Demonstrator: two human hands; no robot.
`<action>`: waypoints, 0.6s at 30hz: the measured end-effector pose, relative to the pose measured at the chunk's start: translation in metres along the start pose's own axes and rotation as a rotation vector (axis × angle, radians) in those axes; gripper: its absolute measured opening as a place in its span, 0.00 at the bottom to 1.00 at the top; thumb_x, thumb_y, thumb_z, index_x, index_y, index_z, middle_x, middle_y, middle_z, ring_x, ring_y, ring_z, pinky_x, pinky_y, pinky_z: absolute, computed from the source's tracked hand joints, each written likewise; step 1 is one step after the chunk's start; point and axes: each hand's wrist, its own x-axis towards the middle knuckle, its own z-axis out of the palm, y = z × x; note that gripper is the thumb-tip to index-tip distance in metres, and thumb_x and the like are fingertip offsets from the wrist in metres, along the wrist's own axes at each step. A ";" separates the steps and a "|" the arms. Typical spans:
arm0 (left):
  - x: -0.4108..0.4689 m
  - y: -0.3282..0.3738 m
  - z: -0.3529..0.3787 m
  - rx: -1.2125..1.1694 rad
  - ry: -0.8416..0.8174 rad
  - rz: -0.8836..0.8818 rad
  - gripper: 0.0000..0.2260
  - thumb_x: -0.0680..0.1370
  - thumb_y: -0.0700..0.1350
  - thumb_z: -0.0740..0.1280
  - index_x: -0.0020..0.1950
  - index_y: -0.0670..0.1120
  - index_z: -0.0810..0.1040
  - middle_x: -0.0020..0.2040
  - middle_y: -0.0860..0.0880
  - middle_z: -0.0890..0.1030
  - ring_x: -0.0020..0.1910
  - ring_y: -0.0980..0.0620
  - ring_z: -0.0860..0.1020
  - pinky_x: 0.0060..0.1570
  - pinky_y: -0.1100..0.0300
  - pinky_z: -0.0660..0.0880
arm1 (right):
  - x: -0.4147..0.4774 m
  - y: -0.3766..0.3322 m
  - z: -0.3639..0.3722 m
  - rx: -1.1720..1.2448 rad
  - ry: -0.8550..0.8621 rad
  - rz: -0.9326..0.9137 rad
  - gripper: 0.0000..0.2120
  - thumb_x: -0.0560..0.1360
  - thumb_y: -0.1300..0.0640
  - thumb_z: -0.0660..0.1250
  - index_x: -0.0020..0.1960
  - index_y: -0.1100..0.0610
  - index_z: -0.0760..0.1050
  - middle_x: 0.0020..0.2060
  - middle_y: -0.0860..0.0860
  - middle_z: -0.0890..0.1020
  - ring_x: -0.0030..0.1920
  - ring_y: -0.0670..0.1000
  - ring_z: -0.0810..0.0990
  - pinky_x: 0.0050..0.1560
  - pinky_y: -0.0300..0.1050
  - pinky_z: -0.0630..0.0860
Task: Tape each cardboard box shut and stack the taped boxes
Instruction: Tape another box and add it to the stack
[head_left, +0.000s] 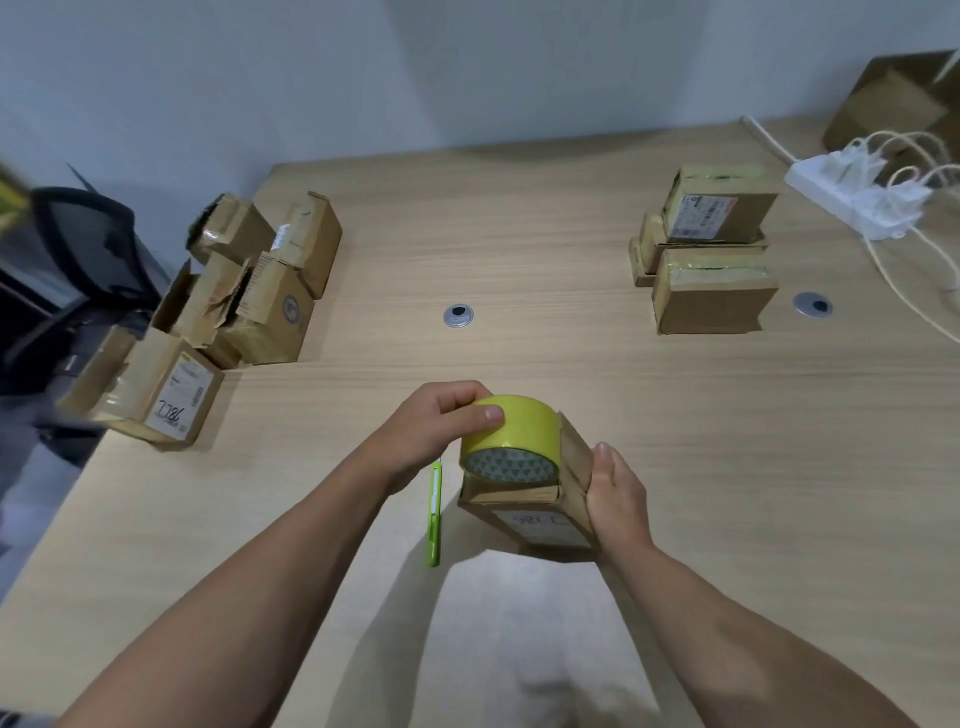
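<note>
Okay, the left hand (441, 423) grips the yellow tape roll (511, 426), fingers curled over the far rim and thumb on top, and holds it down on the cardboard box (574, 467). The right hand (615, 493) has its palm pressed to the box's right side, thumb straight along the upper edge. Its fingers are hidden behind the box, so I cannot tell if they curl under.

The box sits on the worktop (519, 234) just in front of the person, between both hands. Its long axis runs away from the body, with the labelled end nearest. The roll's open core faces the person, so tape would likely pay out along that long axis. The flaps look closed, with no strip visible yet.

A green box cutter (434, 512) lies just left of the box, nearer the left hand, parallel to it. The open boxes (249, 291) are piled far left. The taped stack (711, 249) stands far right, on the right hand's side.
</note>
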 end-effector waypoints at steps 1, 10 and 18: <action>0.004 0.000 0.004 0.000 -0.009 -0.009 0.14 0.68 0.57 0.70 0.40 0.47 0.80 0.36 0.52 0.77 0.38 0.54 0.74 0.42 0.59 0.69 | 0.002 0.002 -0.001 -0.017 0.006 -0.002 0.19 0.86 0.48 0.51 0.42 0.54 0.72 0.40 0.51 0.78 0.46 0.56 0.76 0.48 0.51 0.69; 0.027 0.002 0.041 0.000 -0.092 -0.042 0.14 0.67 0.60 0.70 0.30 0.52 0.77 0.30 0.54 0.71 0.32 0.55 0.69 0.34 0.64 0.66 | 0.018 -0.015 -0.038 -0.040 0.067 -0.178 0.08 0.82 0.53 0.60 0.52 0.47 0.78 0.52 0.44 0.80 0.56 0.50 0.76 0.53 0.46 0.69; 0.040 0.007 0.069 0.032 -0.171 -0.071 0.15 0.69 0.59 0.72 0.28 0.52 0.76 0.29 0.55 0.72 0.29 0.57 0.71 0.31 0.68 0.67 | 0.013 -0.046 -0.047 0.579 -0.216 0.109 0.15 0.81 0.47 0.66 0.41 0.54 0.83 0.36 0.51 0.83 0.40 0.52 0.81 0.45 0.47 0.76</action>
